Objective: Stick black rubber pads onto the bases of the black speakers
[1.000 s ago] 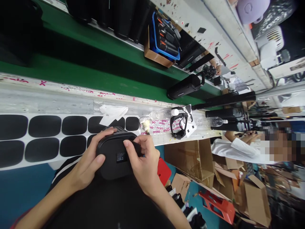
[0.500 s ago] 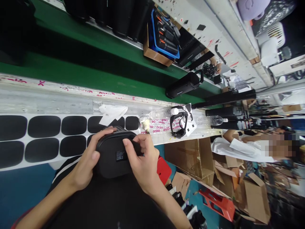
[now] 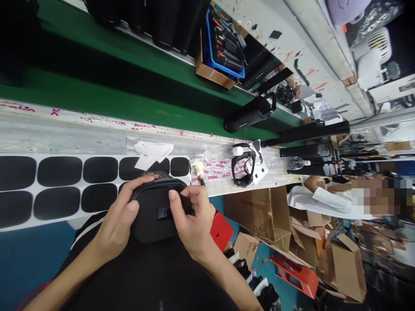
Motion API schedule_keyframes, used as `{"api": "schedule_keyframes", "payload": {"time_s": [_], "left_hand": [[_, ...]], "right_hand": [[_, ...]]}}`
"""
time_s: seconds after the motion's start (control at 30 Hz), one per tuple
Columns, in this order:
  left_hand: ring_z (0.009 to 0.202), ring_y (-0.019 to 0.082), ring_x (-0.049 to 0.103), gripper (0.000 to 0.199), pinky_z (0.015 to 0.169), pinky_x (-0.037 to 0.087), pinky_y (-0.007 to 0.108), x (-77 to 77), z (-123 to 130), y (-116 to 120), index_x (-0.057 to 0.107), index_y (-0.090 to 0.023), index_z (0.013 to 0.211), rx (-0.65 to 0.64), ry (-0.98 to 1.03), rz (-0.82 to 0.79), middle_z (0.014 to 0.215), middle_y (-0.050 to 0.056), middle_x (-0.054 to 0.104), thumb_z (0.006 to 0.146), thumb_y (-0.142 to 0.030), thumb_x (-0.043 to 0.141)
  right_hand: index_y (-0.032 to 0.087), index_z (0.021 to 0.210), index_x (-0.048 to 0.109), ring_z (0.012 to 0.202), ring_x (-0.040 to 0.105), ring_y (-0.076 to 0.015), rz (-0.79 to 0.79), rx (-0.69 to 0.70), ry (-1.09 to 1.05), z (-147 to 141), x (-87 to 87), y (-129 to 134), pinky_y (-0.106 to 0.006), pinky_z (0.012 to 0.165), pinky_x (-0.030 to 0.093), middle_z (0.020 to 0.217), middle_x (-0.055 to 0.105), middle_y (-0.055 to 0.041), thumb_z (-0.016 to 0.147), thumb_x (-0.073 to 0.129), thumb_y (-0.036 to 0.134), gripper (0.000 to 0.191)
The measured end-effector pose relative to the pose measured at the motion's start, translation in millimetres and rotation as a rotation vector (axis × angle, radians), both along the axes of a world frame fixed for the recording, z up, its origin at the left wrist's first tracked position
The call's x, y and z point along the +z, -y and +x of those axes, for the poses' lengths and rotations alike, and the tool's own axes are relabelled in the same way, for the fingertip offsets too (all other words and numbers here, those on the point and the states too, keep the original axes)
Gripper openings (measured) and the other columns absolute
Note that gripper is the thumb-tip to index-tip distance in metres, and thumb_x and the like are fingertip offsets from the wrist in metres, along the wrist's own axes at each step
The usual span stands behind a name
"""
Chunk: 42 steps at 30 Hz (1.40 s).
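Observation:
A black speaker (image 3: 152, 229) with a grille along its far edge and a small label (image 3: 164, 213) on its face sits between my hands, over my dark shirt. My left hand (image 3: 116, 211) wraps its left side, fingers reaching across the grille. My right hand (image 3: 194, 220) grips the right end, with thumb and fingertips pinching a dark strip at the edge (image 3: 185, 204). Much of the speaker is hidden by my fingers.
Beyond my hands lies a white sheet of black rounded pads (image 3: 58, 190). Further off are a water bottle (image 3: 220, 153), a black strap piece (image 3: 243, 170), black cylinders (image 3: 249, 114), a blue tray of tools (image 3: 223, 52) and cardboard boxes (image 3: 256, 211). A white-sleeved person (image 3: 319, 198) works at right.
My right fingers have shifted slightly at the speaker's edge. The speaker stays between my hands, and the view has drifted a little.

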<state>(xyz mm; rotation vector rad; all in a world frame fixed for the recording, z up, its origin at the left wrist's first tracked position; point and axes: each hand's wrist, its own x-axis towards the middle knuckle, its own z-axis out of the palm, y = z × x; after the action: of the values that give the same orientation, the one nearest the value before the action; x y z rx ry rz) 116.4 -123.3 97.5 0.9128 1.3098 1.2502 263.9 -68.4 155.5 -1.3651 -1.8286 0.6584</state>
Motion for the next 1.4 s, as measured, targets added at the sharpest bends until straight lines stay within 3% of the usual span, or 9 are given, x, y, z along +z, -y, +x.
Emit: {"api": "schedule_keyframes", "payload": {"time_s": [0.47,0.6,0.7,0.83,0.93,1.07,1.17,1.23,1.4], "left_hand": [[0.139,0.023,0.037,0.066,0.116,0.031,0.029,13.2,-13.2,-3.0,0.044,-0.041,0.137,-0.158,0.102,-0.117,0.151,-0.009,0.041,0.078,-0.06,0.065],[0.137,0.025,0.039,0.065,0.115,0.032,0.03,7.9,-14.8,-4.8,0.044,-0.04,0.137,-0.157,0.096,-0.093,0.15,-0.007,0.042,0.078,-0.058,0.065],[0.137,0.025,0.04,0.067,0.113,0.034,0.029,-3.0,-17.5,-5.4,0.043,-0.038,0.14,-0.164,0.084,-0.055,0.151,-0.006,0.042,0.079,-0.054,0.066],[0.14,0.024,0.036,0.068,0.114,0.033,0.029,-12.0,-20.1,-5.1,0.04,-0.036,0.142,-0.145,0.073,-0.01,0.151,-0.005,0.042,0.08,-0.05,0.064],[0.138,0.024,0.038,0.067,0.112,0.035,0.028,-11.1,-20.6,-5.3,0.039,-0.037,0.143,-0.149,0.067,-0.013,0.151,-0.005,0.041,0.081,-0.05,0.062],[0.141,0.026,0.035,0.071,0.116,0.034,0.031,-5.7,-23.4,-8.0,0.035,-0.041,0.144,-0.198,0.044,-0.034,0.153,-0.006,0.038,0.08,-0.057,0.061],[0.141,0.032,0.035,0.095,0.118,0.036,0.043,-4.7,-26.7,-10.8,0.022,-0.04,0.149,-0.271,-0.078,0.024,0.157,0.0,0.032,0.071,-0.056,0.073],[0.14,0.035,0.038,0.102,0.116,0.039,0.049,-6.1,-27.7,-11.9,0.019,-0.04,0.15,-0.284,-0.151,0.059,0.156,0.003,0.031,0.068,-0.049,0.078],[0.137,0.032,0.042,0.095,0.112,0.044,0.044,-11.0,-24.9,-10.3,0.024,-0.04,0.148,-0.225,-0.144,0.043,0.153,0.003,0.037,0.069,-0.047,0.076]], "right_hand": [[0.021,0.092,0.051,0.064,0.066,-0.0117,-0.076,0.011,0.069,0.4,8.6,-1.9,-0.021,0.054,0.051,0.075,0.064,0.0019,0.093,0.06,0.03,0.012],[0.018,0.106,0.051,0.094,0.069,-0.0208,0.001,0.095,0.269,3.8,18.7,1.6,-0.025,0.054,0.054,0.108,0.062,-0.0126,0.097,0.054,0.032,0.017],[0.016,0.119,0.052,0.093,0.068,-0.0231,-0.013,0.132,0.444,7.2,28.6,4.4,-0.027,0.05,0.055,0.122,0.056,-0.0175,0.097,0.053,0.036,0.03],[0.018,0.131,0.055,0.107,0.061,-0.0309,0.059,0.194,0.601,17.1,37.0,3.3,-0.044,0.081,0.061,0.125,0.055,-0.0173,0.095,0.057,0.037,0.04],[0.024,0.131,0.059,0.133,0.041,-0.0404,0.045,0.216,0.645,27.1,34.8,1.3,-0.061,0.104,0.047,0.141,0.041,-0.0188,0.095,0.058,0.038,0.039],[0.024,0.156,0.019,0.151,0.011,-0.0422,-0.206,0.369,0.52,32.3,18.8,5.2,-0.065,0.113,0.035,0.162,0.008,-0.0229,0.099,0.049,0.042,0.067],[0.03,0.149,-0.032,0.153,0.011,-0.0358,-0.498,0.431,0.281,30.4,7.0,9.5,-0.061,0.112,0.039,0.165,0.001,-0.0206,0.092,0.058,0.051,0.109],[0.029,0.141,-0.044,0.152,0.017,-0.0321,-0.612,0.404,0.124,30.7,3.5,9.6,-0.058,0.114,0.039,0.165,0.007,-0.0183,0.086,0.067,0.052,0.126],[0.031,0.157,0.011,0.148,0.032,-0.0249,-0.659,0.399,-0.068,42.8,1.1,-5.0,-0.047,0.119,0.036,0.162,0.027,-0.0085,0.085,0.069,0.047,0.094]]}}
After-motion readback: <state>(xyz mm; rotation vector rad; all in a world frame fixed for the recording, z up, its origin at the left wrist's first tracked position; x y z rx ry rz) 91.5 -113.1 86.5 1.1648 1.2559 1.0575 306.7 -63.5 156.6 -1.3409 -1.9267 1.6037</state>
